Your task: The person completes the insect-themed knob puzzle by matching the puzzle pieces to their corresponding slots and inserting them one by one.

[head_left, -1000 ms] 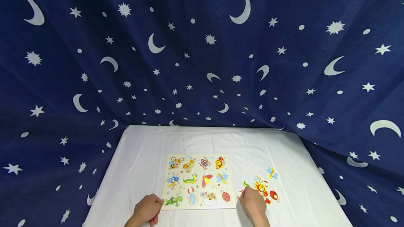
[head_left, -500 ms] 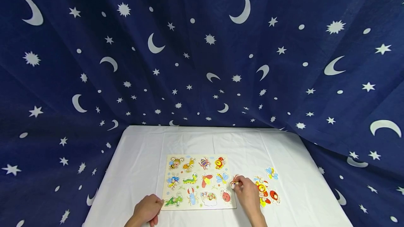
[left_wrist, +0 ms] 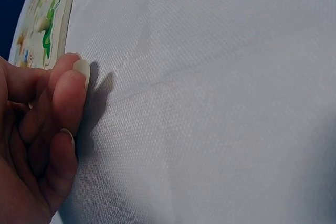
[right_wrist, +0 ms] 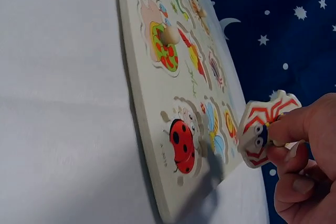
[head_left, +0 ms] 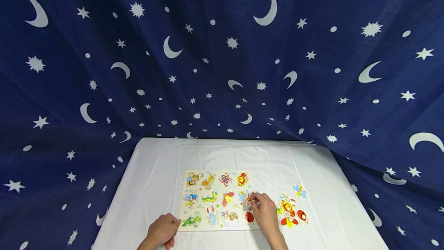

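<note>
My right hand (head_left: 265, 211) pinches the small knob of a spider puzzle piece (right_wrist: 264, 109) with red legs. It hangs tilted above the right edge of the wooden insect puzzle board (head_left: 222, 173), near the blue-winged bee picture (right_wrist: 214, 124) and the ladybug picture (right_wrist: 182, 145). At the board's lower left corner, my left hand (head_left: 162, 230) has curled fingers and seems to pinch the edge; the contact is partly hidden. Knobbed pieces sit in the board, among them a green grasshopper (head_left: 191, 220) and a snail (right_wrist: 166, 59).
Right of the board lies an overlapping heap of loose insect pieces (head_left: 288, 208), with a blue-winged bee piece (head_left: 299, 191) at its far side. A white cloth (head_left: 156, 173) covers the table. Behind hangs a dark blue curtain (head_left: 222, 68) with moons and stars.
My right hand has lifted the spider piece from beside the heap and carried it left over the board's right edge. A caterpillar piece now shows at the heap. The left hand stays put.
</note>
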`<state>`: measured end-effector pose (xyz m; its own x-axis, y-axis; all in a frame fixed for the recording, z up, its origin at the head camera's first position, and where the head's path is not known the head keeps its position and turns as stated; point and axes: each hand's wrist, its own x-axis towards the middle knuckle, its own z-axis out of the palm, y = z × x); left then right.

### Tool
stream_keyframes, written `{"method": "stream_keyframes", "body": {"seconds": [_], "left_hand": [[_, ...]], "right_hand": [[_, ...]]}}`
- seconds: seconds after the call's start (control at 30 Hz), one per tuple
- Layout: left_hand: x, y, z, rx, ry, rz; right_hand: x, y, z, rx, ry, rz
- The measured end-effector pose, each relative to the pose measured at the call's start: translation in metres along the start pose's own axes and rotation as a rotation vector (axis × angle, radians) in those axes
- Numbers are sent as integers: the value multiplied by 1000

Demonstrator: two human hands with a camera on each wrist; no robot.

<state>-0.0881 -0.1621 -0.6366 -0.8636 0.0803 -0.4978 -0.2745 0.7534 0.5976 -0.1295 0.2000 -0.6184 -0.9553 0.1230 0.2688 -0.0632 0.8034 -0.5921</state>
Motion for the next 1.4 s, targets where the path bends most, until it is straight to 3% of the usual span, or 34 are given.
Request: {"method": "stream_keyframes", "body": {"seconds": [0.33, 0.6, 0.87, 1.1, 1.4], "left_hand": [[1, 0, 1, -3, 7, -23], [1, -2, -1, -11, 8, -8], [1, -3, 0, -8, 26, 15], [2, 0, 0, -14, 3, -11], [1, 0, -1, -12, 10, -17]], "right_hand": [[4, -7, 9, 37, 10, -32], [12, -19, 22, 98, 75, -87], [19, -31, 31, 129, 37, -87], [24, -32, 36, 123, 58, -100], [34, -36, 52, 169, 18, -102]]}}
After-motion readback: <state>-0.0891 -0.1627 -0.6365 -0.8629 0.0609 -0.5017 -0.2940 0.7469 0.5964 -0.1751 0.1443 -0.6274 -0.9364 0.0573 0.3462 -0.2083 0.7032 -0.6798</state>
